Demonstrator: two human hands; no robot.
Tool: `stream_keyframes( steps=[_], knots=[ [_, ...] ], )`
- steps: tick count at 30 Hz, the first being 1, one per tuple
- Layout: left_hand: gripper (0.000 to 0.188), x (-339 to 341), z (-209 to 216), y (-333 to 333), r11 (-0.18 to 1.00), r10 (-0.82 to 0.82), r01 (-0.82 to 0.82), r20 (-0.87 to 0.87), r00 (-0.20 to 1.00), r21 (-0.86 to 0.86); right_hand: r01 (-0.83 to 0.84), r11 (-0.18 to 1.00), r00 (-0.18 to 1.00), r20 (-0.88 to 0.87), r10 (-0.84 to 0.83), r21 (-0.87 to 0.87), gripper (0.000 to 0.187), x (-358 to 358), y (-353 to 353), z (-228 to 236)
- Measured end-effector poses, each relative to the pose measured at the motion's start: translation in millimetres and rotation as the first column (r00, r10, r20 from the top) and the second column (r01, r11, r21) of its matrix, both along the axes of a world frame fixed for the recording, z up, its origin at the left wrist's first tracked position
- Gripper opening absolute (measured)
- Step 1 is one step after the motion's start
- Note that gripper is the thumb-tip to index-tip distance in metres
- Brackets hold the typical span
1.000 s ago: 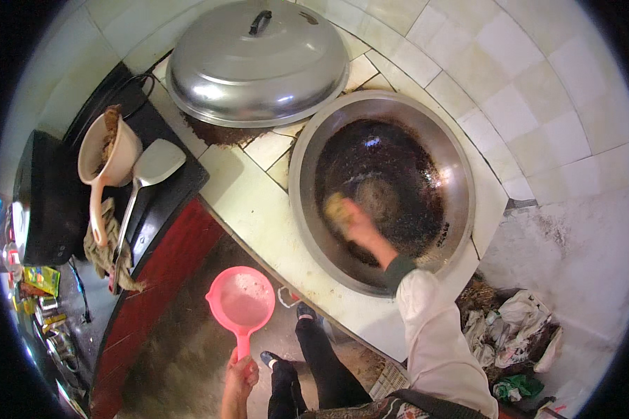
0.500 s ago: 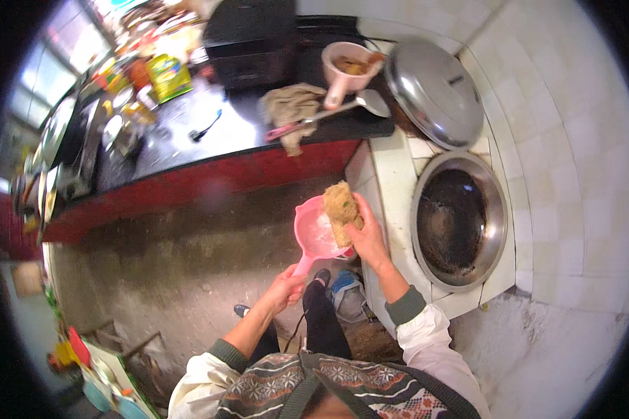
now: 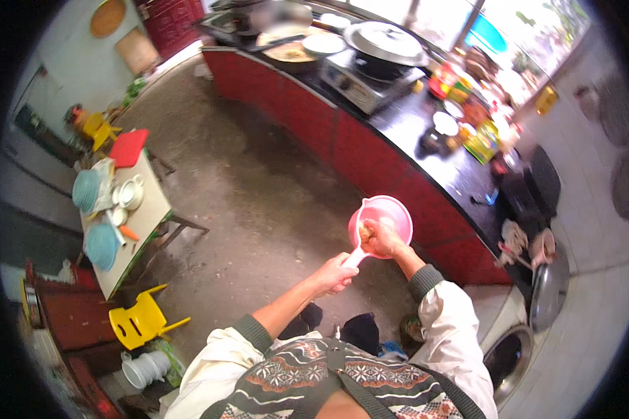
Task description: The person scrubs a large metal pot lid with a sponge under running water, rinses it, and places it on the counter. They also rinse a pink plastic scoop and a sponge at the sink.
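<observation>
My left hand (image 3: 334,275) is wrapped round the handle of a pink plastic dipper (image 3: 397,211). The dipper is held out in front of me, above the floor, its round bowl to the right of the handle. Inside the bowl is my right hand (image 3: 382,238), its fingers curled round a tan, rough lump like a loofah sponge (image 3: 364,232). Only a small part of that lump shows past the fingers.
A long black counter (image 3: 426,150) with a red front runs along the far right side, bearing a gas stove (image 3: 362,82) and a large lidded pan. To the left stand a low table (image 3: 147,183) with blue-green covers and a yellow chair (image 3: 138,322). A wok (image 3: 508,356) sits low right.
My view and body have turned left, away from the wok. The tan lump, earlier held over the dipper's right rim, is now down inside the bowl with my right hand.
</observation>
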State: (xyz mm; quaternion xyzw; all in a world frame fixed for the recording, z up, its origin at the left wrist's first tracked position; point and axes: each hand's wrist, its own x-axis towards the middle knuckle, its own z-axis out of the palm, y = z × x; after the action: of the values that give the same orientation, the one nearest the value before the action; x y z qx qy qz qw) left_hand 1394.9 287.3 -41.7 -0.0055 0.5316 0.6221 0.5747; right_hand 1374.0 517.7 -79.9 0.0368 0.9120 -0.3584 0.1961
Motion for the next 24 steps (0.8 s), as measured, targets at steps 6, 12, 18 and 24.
stream_keyframes(
  steps=[6,12,18,24],
  knots=[
    [0.024,-96.6,5.5,-123.7,0.932,0.34,-0.351,0.119,0.933,0.09,-0.598,0.418,0.655,0.117,0.746,0.684,0.023,-178.9,-112.0,11.5],
    [0.022,-214.6,-8.4,-202.2,0.849,0.482,-0.511,0.2,0.853,0.134,-0.279,0.28,0.033,-0.283,0.959,0.918,0.025,-367.8,-216.4,35.2],
    [0.021,-363.8,-15.1,-267.5,0.738,0.632,-0.657,0.184,0.753,0.156,-0.436,0.498,0.525,-0.238,0.817,0.749,0.028,-506.5,-306.7,9.5],
    [0.02,-500.9,-3.4,-316.0,0.753,0.641,-0.652,0.125,0.757,0.086,-0.761,0.299,0.489,0.207,0.847,0.576,0.032,-637.6,-412.8,18.3]
  ],
)
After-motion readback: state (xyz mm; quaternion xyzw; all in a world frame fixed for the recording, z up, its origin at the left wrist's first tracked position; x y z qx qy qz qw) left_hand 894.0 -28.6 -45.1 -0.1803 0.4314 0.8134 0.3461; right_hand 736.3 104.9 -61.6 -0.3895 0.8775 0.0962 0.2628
